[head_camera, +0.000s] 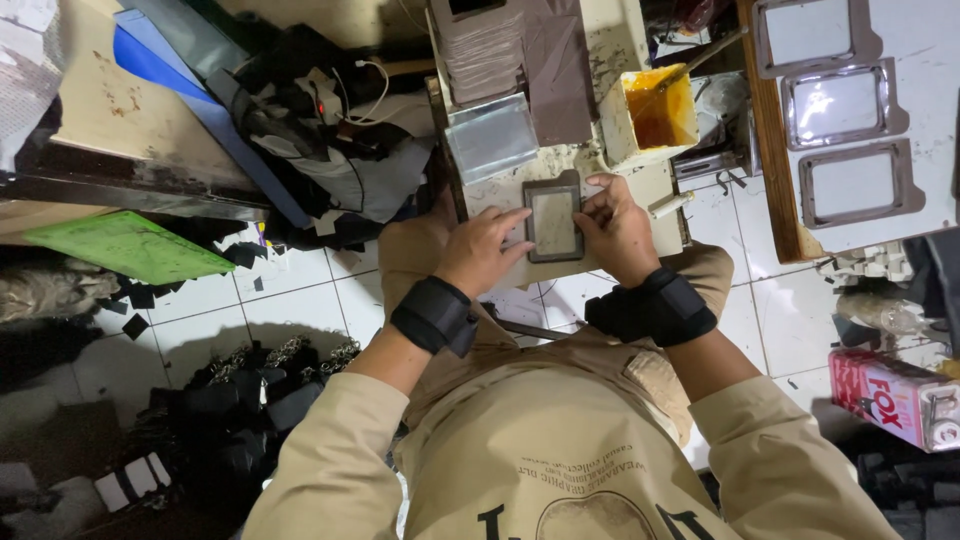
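Pressing down flat with both hands' fingers (515, 222), not gripping, kept the brown frame (553, 222) between them steady on the counter (640, 190); glue tub (650, 112) just beyond.

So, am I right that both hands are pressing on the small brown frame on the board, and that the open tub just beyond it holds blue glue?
Not quite: the head view shows the open tub holding orange-yellow glue, not blue. The rest stands: the left hand and the right hand both press on the small brown frame lying on the board.
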